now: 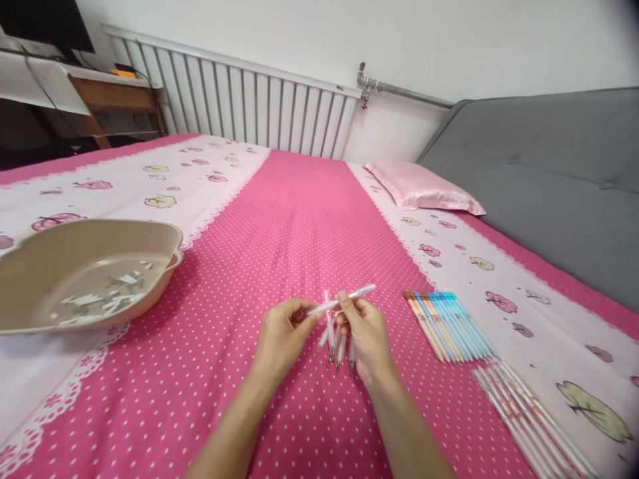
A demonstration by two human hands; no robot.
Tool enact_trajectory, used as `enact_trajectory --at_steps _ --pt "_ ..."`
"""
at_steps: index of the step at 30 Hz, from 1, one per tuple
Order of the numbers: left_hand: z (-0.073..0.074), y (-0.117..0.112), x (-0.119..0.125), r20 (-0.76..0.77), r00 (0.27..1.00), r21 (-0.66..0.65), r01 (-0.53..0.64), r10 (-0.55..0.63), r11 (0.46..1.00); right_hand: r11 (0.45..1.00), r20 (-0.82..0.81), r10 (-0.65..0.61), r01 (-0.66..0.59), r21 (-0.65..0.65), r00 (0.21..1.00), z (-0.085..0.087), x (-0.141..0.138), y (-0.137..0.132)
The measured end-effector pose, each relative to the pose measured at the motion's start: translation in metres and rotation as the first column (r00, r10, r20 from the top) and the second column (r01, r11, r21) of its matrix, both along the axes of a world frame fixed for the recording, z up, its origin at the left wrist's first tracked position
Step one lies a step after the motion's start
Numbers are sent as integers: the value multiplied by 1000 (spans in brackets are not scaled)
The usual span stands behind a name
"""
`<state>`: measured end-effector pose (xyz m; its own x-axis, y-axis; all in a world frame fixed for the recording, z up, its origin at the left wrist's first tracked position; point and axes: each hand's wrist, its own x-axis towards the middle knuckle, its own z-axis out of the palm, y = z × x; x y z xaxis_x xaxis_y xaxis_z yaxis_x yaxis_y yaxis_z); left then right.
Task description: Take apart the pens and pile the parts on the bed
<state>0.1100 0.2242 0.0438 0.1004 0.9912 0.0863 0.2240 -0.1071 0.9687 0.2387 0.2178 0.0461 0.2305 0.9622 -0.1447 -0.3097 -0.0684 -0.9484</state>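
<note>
Both hands hold a white pen (pixel 344 300) above the pink dotted bed sheet (pixel 299 219). My left hand (pixel 282 336) pinches the pen's left end. My right hand (pixel 368 332) grips its middle and also clasps a bunch of several more white pens (pixel 335 342) that hang down between the two hands. Both hands are closed.
A row of orange and blue pens (pixel 446 324) lies to the right, with a row of white pens (pixel 529 419) nearer me. A beige basin (pixel 30 259) holding paper scraps sits at left. A pink pillow (pixel 422 188), grey headboard (pixel 549 159) and radiator (pixel 239 106) lie beyond.
</note>
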Motion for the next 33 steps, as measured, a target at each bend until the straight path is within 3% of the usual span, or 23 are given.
enact_trajectory --at_steps 12,16,23,33 --pt "4 -3 1 -118 993 44 22 -16 999 999 11 -44 44 12 999 0 1 1" --pt "1 -1 0 -156 988 4 9 -8 1000 999 1 -31 31 25 1000 -1 1 2" --pt "-5 2 -3 -10 1000 -133 18 -20 991 998 -57 50 -48 30 997 3 -1 -1" --pt "10 -2 0 28 999 54 -41 40 998 999 -174 8 1 53 985 1 1 2"
